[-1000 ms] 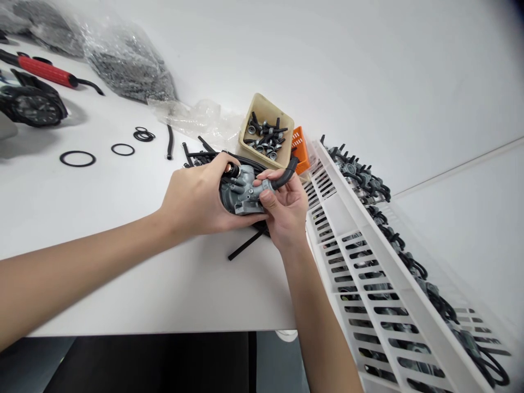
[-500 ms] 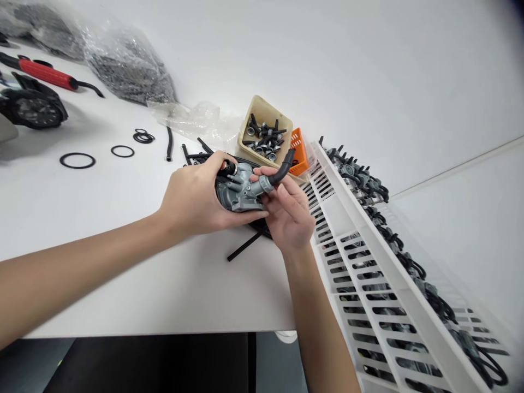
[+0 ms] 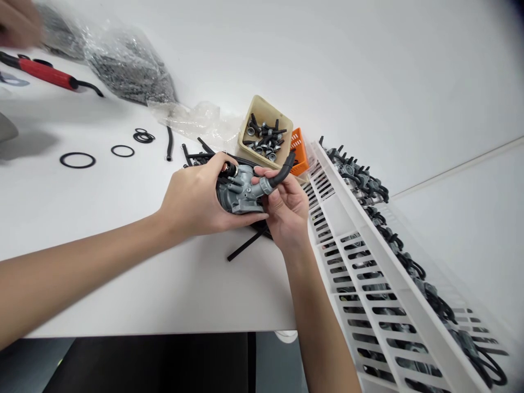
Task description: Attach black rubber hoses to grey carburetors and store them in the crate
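A grey metal carburetor [image 3: 241,191] is held above the table at the centre of the view. My left hand [image 3: 198,194] wraps round its body from the left, with the thumb along the lower edge. On its right side sits a grey ringed cap [image 3: 265,186], from which a bent black rubber boot [image 3: 284,170] sticks out up and right. The fingers of my right hand [image 3: 289,210] close round this cap, thumb in front and other fingers behind. Black rubber hoses [image 3: 245,244] lie beneath and behind the carburetor, partly hidden by my hands.
A beige bin [image 3: 266,103] holds small capped parts, beside an orange basket [image 3: 300,150]. To the right stands a white slotted crate [image 3: 339,215] with several carburetors. Black O-rings [image 3: 77,160], a red-handled tool [image 3: 49,73] and a plastic bag [image 3: 126,65] lie left. Another person's hand [image 3: 18,24] shows top left.
My right thumb has shifted down and inward against the cap, and the boot has dipped slightly. At far left a black watch has left its place, and another person's hand appears higher up.
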`<state>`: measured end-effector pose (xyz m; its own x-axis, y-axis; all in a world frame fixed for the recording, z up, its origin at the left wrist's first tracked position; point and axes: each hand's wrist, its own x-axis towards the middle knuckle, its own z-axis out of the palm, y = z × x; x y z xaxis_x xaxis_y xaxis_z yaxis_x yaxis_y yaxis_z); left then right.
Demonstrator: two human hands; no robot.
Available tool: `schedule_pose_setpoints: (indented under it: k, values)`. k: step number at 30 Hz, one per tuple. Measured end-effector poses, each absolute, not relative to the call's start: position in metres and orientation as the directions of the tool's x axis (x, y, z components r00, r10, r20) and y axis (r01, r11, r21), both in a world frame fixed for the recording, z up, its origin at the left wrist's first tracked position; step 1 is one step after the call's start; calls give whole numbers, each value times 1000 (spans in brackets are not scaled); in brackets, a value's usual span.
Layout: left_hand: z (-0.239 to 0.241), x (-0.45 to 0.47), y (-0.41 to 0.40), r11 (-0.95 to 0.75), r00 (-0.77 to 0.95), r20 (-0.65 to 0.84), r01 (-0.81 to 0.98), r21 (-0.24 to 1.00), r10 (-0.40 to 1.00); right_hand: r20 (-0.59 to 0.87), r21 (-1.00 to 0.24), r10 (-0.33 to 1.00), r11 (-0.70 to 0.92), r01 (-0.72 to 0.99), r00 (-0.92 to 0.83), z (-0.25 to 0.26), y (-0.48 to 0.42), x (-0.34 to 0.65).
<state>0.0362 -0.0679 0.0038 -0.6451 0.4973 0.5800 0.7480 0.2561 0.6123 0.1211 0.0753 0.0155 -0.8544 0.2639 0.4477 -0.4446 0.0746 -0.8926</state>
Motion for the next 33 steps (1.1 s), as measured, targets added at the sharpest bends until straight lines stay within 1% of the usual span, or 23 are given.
schedule_pose_setpoints:
  k: [5,15,21,25,33]
  values:
    - [4,36,-68,261,-643,580,751,606,501,450,-892,280,89,-443,-848,14,75,120]
    - [1,36,-67,263,-621,609,774,576,493,472,-877,267,43,-479,-840,13,73,120]
    - [0,35,-67,267,-592,649,802,535,477,487,-871,266,77,-486,-832,12,73,119]
    - [-1,34,-66,275,-572,679,819,504,459,483,-874,288,107,-474,-827,13,73,118]
    - [1,35,-68,284,-588,651,806,519,480,486,-874,305,163,-458,-819,12,73,119]
